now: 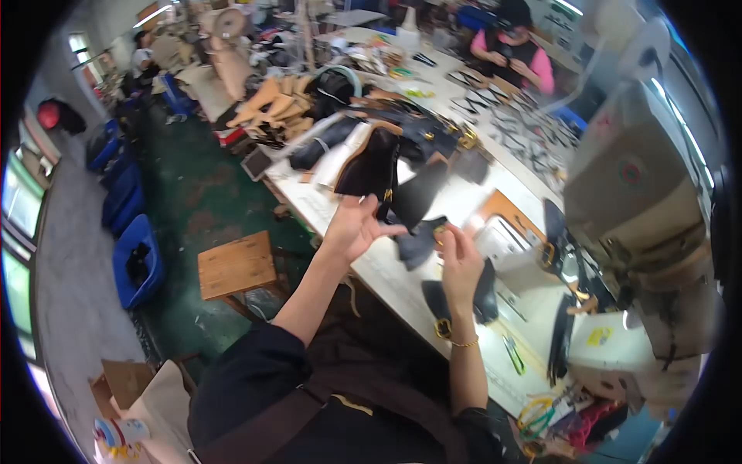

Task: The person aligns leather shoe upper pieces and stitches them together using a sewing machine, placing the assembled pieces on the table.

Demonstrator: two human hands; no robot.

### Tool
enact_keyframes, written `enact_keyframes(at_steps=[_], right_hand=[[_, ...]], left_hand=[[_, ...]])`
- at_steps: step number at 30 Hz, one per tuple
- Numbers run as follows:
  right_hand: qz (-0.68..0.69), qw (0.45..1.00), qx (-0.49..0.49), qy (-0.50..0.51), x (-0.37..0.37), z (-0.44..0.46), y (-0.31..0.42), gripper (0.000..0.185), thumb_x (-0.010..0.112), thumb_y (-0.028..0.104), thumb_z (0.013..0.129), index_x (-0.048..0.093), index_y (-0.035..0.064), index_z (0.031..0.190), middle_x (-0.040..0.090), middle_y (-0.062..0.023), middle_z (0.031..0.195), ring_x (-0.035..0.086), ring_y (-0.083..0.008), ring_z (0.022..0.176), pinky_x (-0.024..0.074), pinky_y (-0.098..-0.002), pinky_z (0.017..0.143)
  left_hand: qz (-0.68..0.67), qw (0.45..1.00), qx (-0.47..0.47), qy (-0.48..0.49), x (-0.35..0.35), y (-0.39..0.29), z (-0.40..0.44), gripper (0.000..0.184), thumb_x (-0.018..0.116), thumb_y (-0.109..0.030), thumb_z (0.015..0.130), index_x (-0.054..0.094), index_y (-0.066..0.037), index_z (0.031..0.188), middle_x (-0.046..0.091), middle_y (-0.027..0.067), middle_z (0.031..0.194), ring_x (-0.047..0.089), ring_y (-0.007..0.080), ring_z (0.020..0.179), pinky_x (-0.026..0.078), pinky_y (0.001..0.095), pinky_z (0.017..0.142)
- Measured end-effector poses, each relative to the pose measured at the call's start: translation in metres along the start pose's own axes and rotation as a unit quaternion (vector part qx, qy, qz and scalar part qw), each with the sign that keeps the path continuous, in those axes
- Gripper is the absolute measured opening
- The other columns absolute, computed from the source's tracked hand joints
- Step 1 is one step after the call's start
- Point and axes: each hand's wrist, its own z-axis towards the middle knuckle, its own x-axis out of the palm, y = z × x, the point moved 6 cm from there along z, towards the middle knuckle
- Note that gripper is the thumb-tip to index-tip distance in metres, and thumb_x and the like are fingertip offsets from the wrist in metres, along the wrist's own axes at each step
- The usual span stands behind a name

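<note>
My left hand is at the table's left edge, its thumb stretched to the right and its fingertips at the lower edge of a black leather piece. My right hand is bent with thumb and fingertips together beside a small gold-coloured bit; whether it grips that is too blurred to tell. Between the hands lies a dark piece on the white table. A gold zipper pull hangs by my left fingertips. Black straps with a gold buckle lie below my right hand.
A sewing machine stands at the right. Green-handled snips lie near the front edge. Tan pieces and black leather are piled farther back. Across the table sits a person. A wooden stool stands at the left.
</note>
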Motion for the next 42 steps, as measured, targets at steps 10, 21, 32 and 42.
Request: enact_keyframes(at_steps=[10,21,32,42], right_hand=[[-0.044,0.999,0.009,0.015,-0.009,-0.005,-0.016,0.018,0.055,0.010,0.085,0.063,-0.0048,0.090,0.064,-0.0076,0.073,0.056,-0.0111,0.059,0.0477,-0.0201,0.054],[-0.037,0.998,0.035,0.028,-0.016,-0.001,-0.030,0.017,0.054,0.011,0.086,0.063,-0.0036,0.088,0.062,-0.0067,0.071,0.053,-0.0096,0.056,0.0459,-0.0188,0.051],[-0.024,0.998,0.054,0.036,-0.017,0.002,-0.040,0.016,0.054,0.011,0.086,0.063,-0.0018,0.087,0.061,-0.0059,0.071,0.052,-0.0092,0.055,0.0441,-0.0181,0.051],[-0.032,0.997,0.071,0.028,-0.016,0.003,-0.047,0.017,0.054,0.012,0.086,0.063,-0.0021,0.085,0.062,-0.0073,0.073,0.053,-0.0095,0.059,0.0447,-0.0184,0.052]], left_hand=[[-0.101,0.958,0.176,-0.205,-0.082,-0.155,-0.017,0.028,0.046,-0.011,0.092,0.040,0.002,0.115,0.050,0.0160,0.104,0.053,0.0325,0.086,0.035,0.0726,0.085],[-0.211,0.912,0.273,-0.220,-0.200,-0.170,-0.029,0.026,0.043,-0.012,0.093,0.041,0.004,0.113,0.049,0.0207,0.110,0.052,0.0386,0.097,0.035,0.0710,0.088],[-0.133,0.913,0.300,-0.242,-0.280,-0.146,-0.035,0.017,0.043,-0.004,0.091,0.048,0.005,0.106,0.055,0.0184,0.106,0.058,0.0325,0.084,0.045,0.0587,0.087],[-0.085,0.920,0.290,-0.250,-0.257,-0.131,-0.058,0.017,0.047,-0.004,0.090,0.051,0.002,0.105,0.060,0.0126,0.101,0.062,0.0225,0.076,0.056,0.0356,0.070]])
